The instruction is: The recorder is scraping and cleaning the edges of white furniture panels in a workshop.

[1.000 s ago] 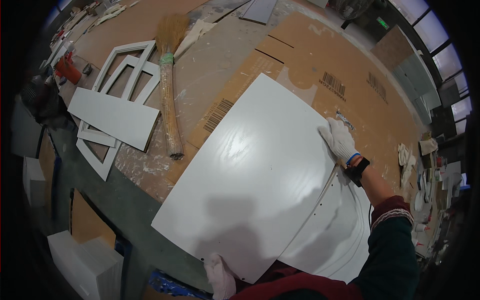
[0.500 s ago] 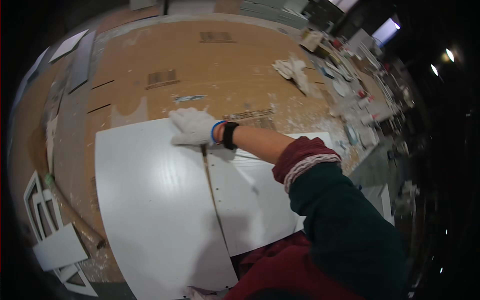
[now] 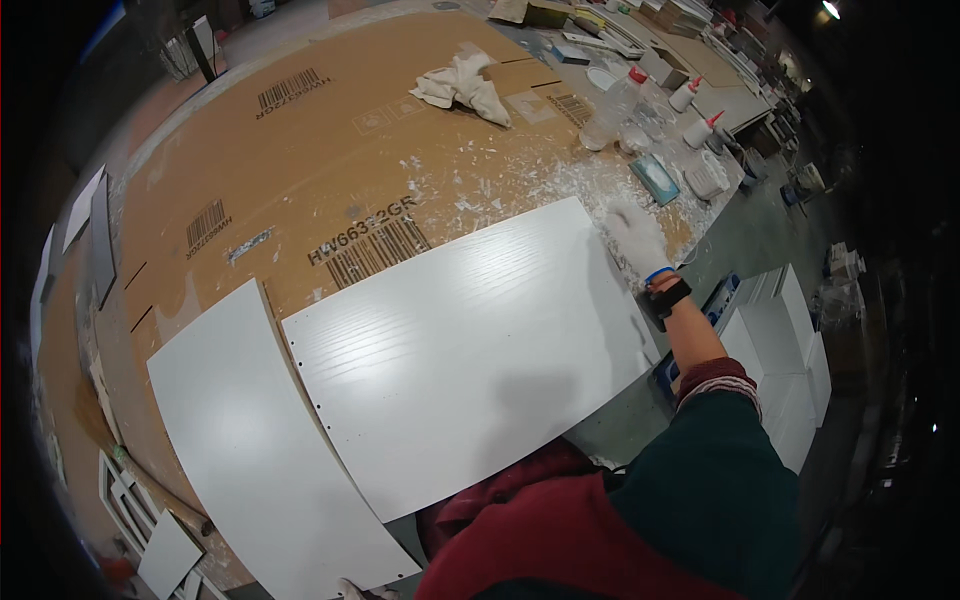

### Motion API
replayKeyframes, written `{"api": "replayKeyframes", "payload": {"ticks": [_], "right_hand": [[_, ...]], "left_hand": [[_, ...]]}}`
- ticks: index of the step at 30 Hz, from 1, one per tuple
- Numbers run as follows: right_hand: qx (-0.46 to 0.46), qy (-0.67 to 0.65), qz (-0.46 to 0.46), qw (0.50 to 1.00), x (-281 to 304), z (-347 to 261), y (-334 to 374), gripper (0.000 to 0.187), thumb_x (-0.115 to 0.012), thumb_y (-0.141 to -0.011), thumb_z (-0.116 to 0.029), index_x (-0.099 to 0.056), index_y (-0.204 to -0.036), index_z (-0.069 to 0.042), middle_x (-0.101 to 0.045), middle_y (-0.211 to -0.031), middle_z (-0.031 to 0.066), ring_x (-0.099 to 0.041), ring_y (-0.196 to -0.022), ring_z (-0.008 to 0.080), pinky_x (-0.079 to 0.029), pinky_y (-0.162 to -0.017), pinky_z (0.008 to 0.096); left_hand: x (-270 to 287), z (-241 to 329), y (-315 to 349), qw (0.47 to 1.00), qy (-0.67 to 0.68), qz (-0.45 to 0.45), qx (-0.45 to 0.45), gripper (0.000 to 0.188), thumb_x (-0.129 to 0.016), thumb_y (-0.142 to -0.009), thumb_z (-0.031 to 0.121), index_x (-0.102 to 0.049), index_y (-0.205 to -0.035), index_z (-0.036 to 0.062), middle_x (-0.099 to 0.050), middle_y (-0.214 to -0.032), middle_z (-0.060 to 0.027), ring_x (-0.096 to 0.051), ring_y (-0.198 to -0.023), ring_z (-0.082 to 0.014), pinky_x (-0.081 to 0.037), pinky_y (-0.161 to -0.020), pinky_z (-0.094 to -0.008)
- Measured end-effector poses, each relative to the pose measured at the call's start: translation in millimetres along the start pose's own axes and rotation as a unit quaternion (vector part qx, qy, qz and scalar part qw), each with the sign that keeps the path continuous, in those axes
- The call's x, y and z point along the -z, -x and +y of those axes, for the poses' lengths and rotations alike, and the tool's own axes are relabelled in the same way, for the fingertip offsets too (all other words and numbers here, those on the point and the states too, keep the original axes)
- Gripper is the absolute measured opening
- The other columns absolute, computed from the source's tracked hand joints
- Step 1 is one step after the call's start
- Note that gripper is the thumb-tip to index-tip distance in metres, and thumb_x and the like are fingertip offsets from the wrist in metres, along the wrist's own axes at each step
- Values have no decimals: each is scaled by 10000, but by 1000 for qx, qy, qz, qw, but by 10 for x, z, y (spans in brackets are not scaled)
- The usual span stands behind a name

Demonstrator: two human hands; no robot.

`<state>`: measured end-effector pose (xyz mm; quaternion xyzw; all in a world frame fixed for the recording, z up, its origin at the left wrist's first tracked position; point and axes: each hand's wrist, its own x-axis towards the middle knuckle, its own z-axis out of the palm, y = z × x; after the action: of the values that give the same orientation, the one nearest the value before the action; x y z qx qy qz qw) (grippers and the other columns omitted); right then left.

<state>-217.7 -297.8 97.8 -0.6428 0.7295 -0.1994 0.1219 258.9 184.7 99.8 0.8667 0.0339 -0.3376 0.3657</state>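
Slid across the lower board [image 3: 250,440], the stiff, slick top board [image 3: 470,360] is gripped at its far corner by the right hand [image 3: 636,235]; left hand [image 3: 360,590] unclear.

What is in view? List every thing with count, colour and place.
flat white rectangular panels: two, white, side by side on the near part of the bench.
brown cardboard sheet: one, brown, covering the bench top under the panels.
crumpled white cloth: one, white, far middle of the cardboard.
clear squeeze bottles with red caps: at least three, far right.
white framed door pieces: several, white, lower left.
white cabinet box: one, white, right of the bench.
right hand: white glove, on the larger panel's far right corner.
left hand: barely visible, bottom edge.
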Motion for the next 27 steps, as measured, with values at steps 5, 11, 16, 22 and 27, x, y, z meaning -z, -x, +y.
{"api": "replayKeyframes", "payload": {"ticks": [5, 11, 16, 22, 27], "right_hand": [[81, 101, 48, 990, 71, 964, -387, 474, -644, -861, -89, -586, -1328, -148, -589, -1310, 138, -558, -1172, 358, -447, -1012, 451], [243, 199, -23, 949, -165, 1256, -796, 303, -602, -810, -82, -646, -1104, -145, -643, -1157, 110, -584, -1083, 361, -474, -937, 453], [145, 91, -82, 982, 70, 1064, -965, 387, -637, -875, -76, -589, -1259, -70, -626, -1143, 198, -601, -1054, 387, -468, -932, 443], [268, -133, -115, 947, 1088, -221, -1278, 425, -573, -941, -122, -561, -1356, -32, -614, -1210, 89, -570, -1113, 217, -436, -981, 335], [354, -70, -123, 924, 1616, -2463, -868, 414, -543, -953, -132, -559, -1350, -14, -595, -1152, 61, -569, -1053, 155, -445, -953, 298]], "left_hand": [[29, -276, -136, 995, 94, 28, 28, 444, -524, -1026, 476, -589, -925, 48, -560, -641, -67, -494, -555, -160, -385, -520, -296], [5, -456, -336, 956, 284, -41, 56, 469, -463, -1049, 446, -560, -1143, -3, -657, -771, -92, -575, -499, -210, -454, -433, -351], [114, -453, -306, 979, 167, -112, 42, 432, -583, -991, 439, -645, -944, 14, -653, -712, -107, -615, -551, -244, -533, -521, -406], [56, -428, -254, 979, 189, -61, 54, 445, -641, -955, 447, -667, -942, 3, -680, -762, -114, -677, -627, -227, -592, -595, -384], [109, -435, -353, 977, 186, -93, 42, 485, -665, -936, 457, -651, -1018, -20, -687, -806, -106, -673, -647, -208, -583, -625, -334]]}}
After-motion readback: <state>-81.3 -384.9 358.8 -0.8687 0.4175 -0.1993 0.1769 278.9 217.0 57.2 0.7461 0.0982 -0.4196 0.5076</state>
